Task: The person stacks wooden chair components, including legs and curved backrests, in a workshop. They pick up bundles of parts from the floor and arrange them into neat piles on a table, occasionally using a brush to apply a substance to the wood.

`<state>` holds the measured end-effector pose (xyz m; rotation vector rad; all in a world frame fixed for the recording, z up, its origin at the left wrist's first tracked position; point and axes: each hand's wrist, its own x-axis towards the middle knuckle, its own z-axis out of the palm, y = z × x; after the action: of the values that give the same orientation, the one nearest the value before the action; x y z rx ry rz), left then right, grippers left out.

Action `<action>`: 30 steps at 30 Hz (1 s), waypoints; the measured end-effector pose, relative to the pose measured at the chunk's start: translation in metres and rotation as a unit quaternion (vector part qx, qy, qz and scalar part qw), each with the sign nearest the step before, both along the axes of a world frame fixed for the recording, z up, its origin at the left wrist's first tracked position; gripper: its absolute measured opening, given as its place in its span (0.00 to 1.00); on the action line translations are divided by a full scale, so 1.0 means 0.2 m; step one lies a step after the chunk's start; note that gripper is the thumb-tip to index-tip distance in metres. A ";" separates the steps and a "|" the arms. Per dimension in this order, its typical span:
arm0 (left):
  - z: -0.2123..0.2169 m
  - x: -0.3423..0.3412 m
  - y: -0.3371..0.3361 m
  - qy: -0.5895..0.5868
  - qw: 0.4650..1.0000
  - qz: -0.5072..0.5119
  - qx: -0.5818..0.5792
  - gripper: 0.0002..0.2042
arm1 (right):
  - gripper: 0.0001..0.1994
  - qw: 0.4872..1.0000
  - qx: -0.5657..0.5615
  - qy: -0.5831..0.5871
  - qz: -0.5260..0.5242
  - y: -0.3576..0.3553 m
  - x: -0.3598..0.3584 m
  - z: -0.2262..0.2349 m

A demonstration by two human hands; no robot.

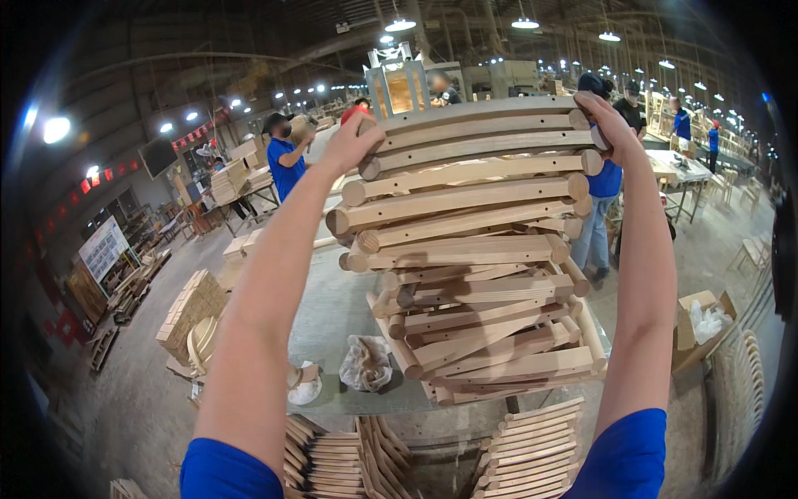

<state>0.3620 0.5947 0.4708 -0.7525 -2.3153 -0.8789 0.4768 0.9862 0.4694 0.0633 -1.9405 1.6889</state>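
blue sleeves [229, 470] and bare forearms [274, 279] sit closest to my lens, reaching forward on either side of a tall stack of wooden pieces [465, 208]. the left hand [356, 141] is curled over the left ends at the top, the right hand [611, 125] bent around the right ends — i cannot make out every fingertip. the stack, messier toward its base, rests on a grey counter [320, 299] and blocks part of my view of a co-worker [605, 187] behind it. a crumpled bag [366, 363] lies beside the stack; below the near edge i see more wooden slats [532, 453]. a cardboard box [694, 351] stands at the right, stacked blocks [191, 316] at the left. around me spreads a large hall with a bare floor [145, 358] and hanging lamps [401, 25]. a white board [105, 248] on the left carries print — too small for me to read.
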 end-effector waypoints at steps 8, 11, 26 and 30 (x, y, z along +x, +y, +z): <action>-0.05 0.17 -0.01 -0.004 0.998 -0.022 0.057 0.19 | 0.21 0.991 0.066 0.115 0.036 0.11 -0.05 -0.06; -0.22 0.29 -0.08 0.040 0.997 -0.001 0.066 0.20 | 0.23 0.988 0.050 0.104 0.106 0.08 -0.08 -0.14; -0.26 0.39 -0.33 -0.132 0.968 -0.086 0.193 0.20 | 0.20 0.944 0.316 0.063 -0.065 -0.13 -0.17 0.10; -0.32 0.41 -0.35 -0.213 0.938 -0.104 0.253 0.22 | 0.22 0.860 0.474 0.083 -0.168 -0.46 -0.21 0.00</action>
<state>0.4440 0.5253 0.4070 -0.6273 -2.2148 -1.8006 0.4351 0.8947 0.4699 0.2123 -2.2872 0.3785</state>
